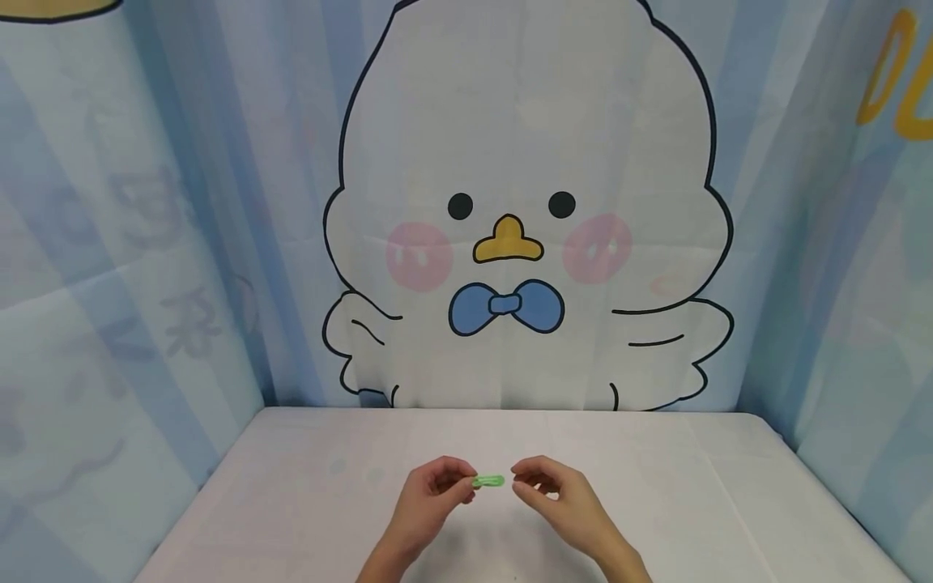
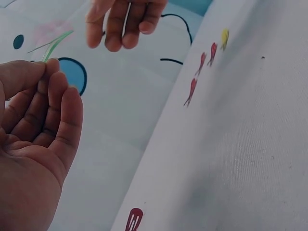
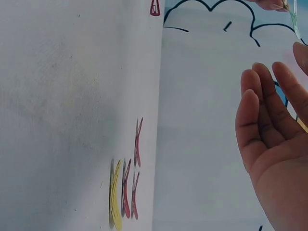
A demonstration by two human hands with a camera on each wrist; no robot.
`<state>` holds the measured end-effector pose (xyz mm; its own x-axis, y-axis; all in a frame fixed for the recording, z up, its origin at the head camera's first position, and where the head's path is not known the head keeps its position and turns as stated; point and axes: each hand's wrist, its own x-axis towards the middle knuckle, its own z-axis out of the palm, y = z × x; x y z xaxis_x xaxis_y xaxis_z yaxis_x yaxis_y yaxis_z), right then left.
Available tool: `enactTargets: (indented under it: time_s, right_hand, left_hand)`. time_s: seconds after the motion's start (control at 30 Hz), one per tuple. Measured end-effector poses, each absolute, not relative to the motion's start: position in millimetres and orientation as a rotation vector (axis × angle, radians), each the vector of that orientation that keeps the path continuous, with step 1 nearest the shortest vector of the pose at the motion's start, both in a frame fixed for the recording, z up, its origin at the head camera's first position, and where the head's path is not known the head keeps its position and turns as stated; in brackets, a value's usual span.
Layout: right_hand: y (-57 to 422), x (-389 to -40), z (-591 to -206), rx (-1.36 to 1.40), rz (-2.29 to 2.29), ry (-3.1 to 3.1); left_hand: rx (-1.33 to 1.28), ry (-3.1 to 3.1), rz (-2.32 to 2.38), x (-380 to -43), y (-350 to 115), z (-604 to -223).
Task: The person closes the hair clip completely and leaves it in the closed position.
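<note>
My left hand pinches a green snap hair clip by one end between thumb and fingertips, above the white table. In the left wrist view the clip stands with its two limbs spread apart. To the right of the clip, my right hand is raised with its fingers loosely bent. It holds nothing, and a small gap lies between its fingertips and the clip's free end. The right wrist view catches only part of the green clip at its top edge.
On the white table, a yellow hair clip lies beside red hair clips. A separate red hair clip lies apart from that group. A printed cloth with a cartoon bird hangs behind the table.
</note>
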<state>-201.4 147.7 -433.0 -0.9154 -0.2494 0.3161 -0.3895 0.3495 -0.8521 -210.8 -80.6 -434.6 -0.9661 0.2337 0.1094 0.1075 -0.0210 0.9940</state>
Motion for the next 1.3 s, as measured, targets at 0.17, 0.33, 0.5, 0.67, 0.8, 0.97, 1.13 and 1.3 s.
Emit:
enactTargets:
  time_s: [0.17,0.33,0.5,0.67,0.8,0.97,1.13,1.3]
  right_hand:
    - [146.0,-200.2,-430.4,0.581,1.675,-2.459]
    - [144.7,-198.8,-429.6,0.607,1.718,-2.423]
    - [142.7,-198.0,-430.4,0.615,1.75,-2.411]
    - [140.5,-197.1,-431.2,0.622,1.805,-2.408]
    - [139.2,-196.7,-430.5,0.626,1.824,-2.402]
    - [139.2,-196.0,-429.4,0.598,1.824,-2.409]
    - [139.7,-196.7,-430.0,0.557,1.805,-2.395]
    - [140.4,-197.6,-431.3,0.537,1.8,-2.356]
  left_hand:
    - [0.408,2.138,2.156,-210.5,-76.2,-434.8]
    - [0.426,2.152,2.157,-210.7,-71.9,-435.7]
    - [0.417,2.17,2.143,-209.7,-68.8,-436.5]
    - [0.407,2.177,2.13,-209.2,-65.9,-437.2]
    - [0.418,2.192,2.127,-209.4,-64.0,-437.8]
    - [0.432,2.186,2.137,-209.0,-62.9,-438.9]
    - [0.429,2.099,2.173,-209.6,-64.1,-440.8]
    - [0.431,1.985,2.218,-210.4,-65.6,-443.9]
